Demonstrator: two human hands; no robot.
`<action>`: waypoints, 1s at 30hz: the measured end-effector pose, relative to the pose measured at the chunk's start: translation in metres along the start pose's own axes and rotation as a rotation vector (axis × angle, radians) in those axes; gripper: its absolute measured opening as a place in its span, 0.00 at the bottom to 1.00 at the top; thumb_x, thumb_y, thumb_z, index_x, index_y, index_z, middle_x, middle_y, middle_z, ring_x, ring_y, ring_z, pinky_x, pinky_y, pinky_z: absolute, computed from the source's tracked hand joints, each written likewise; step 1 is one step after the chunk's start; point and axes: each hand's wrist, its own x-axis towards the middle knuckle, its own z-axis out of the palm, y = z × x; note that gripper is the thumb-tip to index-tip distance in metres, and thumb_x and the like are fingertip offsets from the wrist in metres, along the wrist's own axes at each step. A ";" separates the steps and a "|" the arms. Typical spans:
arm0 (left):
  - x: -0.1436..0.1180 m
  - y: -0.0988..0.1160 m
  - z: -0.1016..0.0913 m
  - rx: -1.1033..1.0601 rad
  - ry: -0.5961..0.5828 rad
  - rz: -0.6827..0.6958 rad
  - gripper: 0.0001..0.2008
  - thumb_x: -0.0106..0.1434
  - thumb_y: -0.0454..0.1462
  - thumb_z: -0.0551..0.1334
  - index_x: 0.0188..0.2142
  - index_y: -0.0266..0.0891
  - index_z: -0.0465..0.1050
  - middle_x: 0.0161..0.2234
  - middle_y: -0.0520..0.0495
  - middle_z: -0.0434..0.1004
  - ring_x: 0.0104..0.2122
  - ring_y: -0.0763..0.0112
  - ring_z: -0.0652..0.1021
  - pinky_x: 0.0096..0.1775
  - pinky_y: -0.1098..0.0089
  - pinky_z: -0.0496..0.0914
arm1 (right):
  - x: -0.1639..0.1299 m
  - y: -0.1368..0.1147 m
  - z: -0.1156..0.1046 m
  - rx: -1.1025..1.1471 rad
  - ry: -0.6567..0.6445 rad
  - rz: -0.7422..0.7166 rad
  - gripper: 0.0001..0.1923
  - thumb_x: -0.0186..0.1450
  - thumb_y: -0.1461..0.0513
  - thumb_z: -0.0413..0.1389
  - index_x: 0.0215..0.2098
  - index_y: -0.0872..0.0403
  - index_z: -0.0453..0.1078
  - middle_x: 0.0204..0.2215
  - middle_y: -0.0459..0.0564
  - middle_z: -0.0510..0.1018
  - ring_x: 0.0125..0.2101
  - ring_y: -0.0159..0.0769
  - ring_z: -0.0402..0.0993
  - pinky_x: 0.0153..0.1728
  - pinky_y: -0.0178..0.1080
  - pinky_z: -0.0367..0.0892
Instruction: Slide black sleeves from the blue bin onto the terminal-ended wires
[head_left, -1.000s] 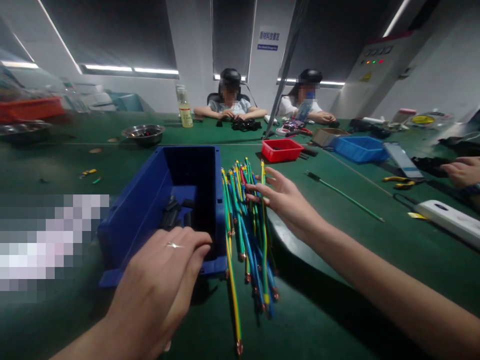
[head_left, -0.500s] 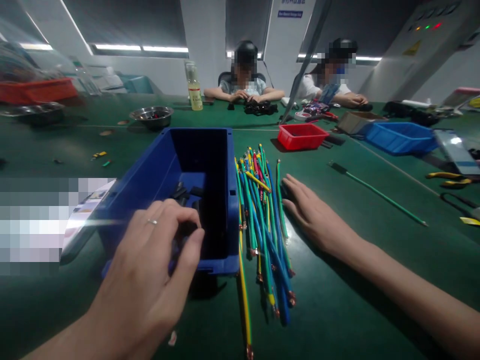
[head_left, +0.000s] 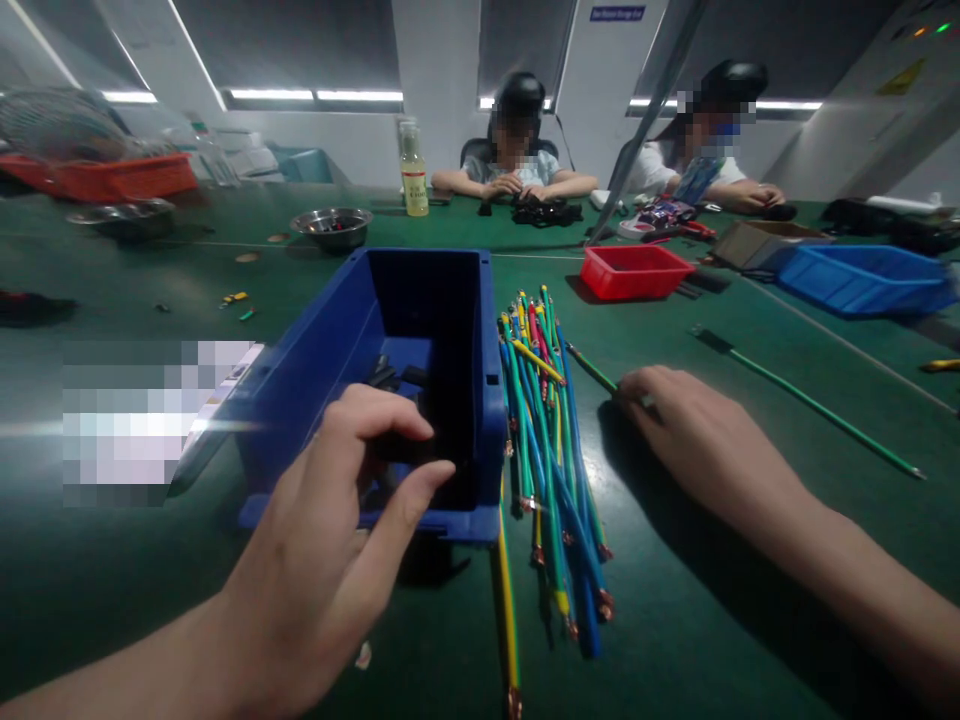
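My left hand reaches over the front rim of a blue plastic bin, with its thumb and curled fingers down among small black parts inside. Whether it grips one is hidden in the dark. To the right of the bin lies a bundle of green, yellow and blue wires with copper ends. My right hand rests on the green table beside the bundle, fingers closed on a thin green wire that slants away from the bundle's far end.
Beyond the bundle stand a red tray and a blue tray. A long green wire lies to the right. A metal bowl and a bottle stand further back. Two people sit at the table's far side.
My right hand came down from above the bundle to the table and closed on a single green wire. My left hand moved deeper into the bin.
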 end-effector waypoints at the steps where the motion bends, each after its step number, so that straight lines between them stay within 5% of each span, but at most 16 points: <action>1: 0.001 0.002 0.000 -0.003 -0.006 0.003 0.09 0.71 0.36 0.57 0.49 0.46 0.62 0.43 0.52 0.68 0.43 0.72 0.74 0.45 0.73 0.70 | -0.001 0.003 0.000 0.014 0.030 -0.007 0.11 0.66 0.57 0.46 0.42 0.52 0.67 0.37 0.57 0.78 0.36 0.46 0.76 0.37 0.46 0.71; 10: 0.008 0.008 -0.003 -0.086 -0.059 0.030 0.08 0.69 0.35 0.61 0.47 0.46 0.66 0.40 0.54 0.73 0.39 0.73 0.75 0.43 0.74 0.70 | -0.004 0.012 0.001 0.010 0.100 -0.085 0.14 0.69 0.54 0.40 0.43 0.50 0.64 0.39 0.60 0.74 0.36 0.49 0.74 0.36 0.50 0.70; 15: 0.006 0.010 -0.004 -0.251 0.020 -0.022 0.07 0.67 0.36 0.65 0.43 0.47 0.69 0.38 0.57 0.73 0.38 0.76 0.75 0.41 0.75 0.70 | -0.016 -0.014 -0.031 0.040 0.474 0.008 0.16 0.73 0.52 0.41 0.55 0.41 0.62 0.37 0.54 0.78 0.32 0.45 0.75 0.32 0.48 0.68; 17: 0.003 0.011 -0.004 -0.282 0.044 -0.027 0.07 0.67 0.36 0.65 0.42 0.47 0.69 0.37 0.56 0.74 0.37 0.76 0.76 0.41 0.75 0.70 | -0.029 -0.021 -0.038 -0.009 0.555 -0.120 0.17 0.72 0.55 0.47 0.59 0.37 0.62 0.30 0.49 0.77 0.25 0.40 0.73 0.24 0.43 0.64; 19: 0.001 0.011 -0.004 -0.269 0.042 -0.003 0.07 0.67 0.37 0.66 0.43 0.47 0.70 0.37 0.55 0.74 0.38 0.75 0.76 0.41 0.73 0.70 | -0.040 -0.025 -0.040 0.000 0.499 -0.370 0.25 0.69 0.59 0.51 0.63 0.33 0.59 0.29 0.44 0.78 0.21 0.37 0.72 0.20 0.40 0.62; 22: 0.000 0.010 -0.002 -0.226 0.051 0.050 0.09 0.66 0.38 0.67 0.44 0.46 0.71 0.37 0.54 0.75 0.38 0.74 0.76 0.41 0.73 0.70 | -0.049 -0.029 -0.037 0.015 0.444 -0.644 0.35 0.67 0.65 0.54 0.69 0.39 0.54 0.33 0.43 0.81 0.26 0.36 0.76 0.25 0.39 0.69; 26: 0.004 0.008 -0.002 -0.245 0.046 0.137 0.08 0.67 0.36 0.66 0.45 0.43 0.71 0.37 0.54 0.77 0.38 0.75 0.76 0.40 0.75 0.71 | -0.053 -0.039 -0.038 -0.004 0.453 -0.787 0.27 0.67 0.71 0.53 0.63 0.56 0.64 0.37 0.49 0.81 0.38 0.36 0.78 0.39 0.39 0.71; 30: 0.005 0.008 -0.003 -0.263 -0.026 0.196 0.06 0.68 0.33 0.63 0.45 0.41 0.71 0.36 0.53 0.77 0.38 0.75 0.77 0.42 0.75 0.71 | -0.061 -0.044 -0.043 -0.015 0.382 -0.827 0.20 0.73 0.68 0.44 0.59 0.58 0.68 0.40 0.52 0.81 0.40 0.37 0.76 0.39 0.42 0.69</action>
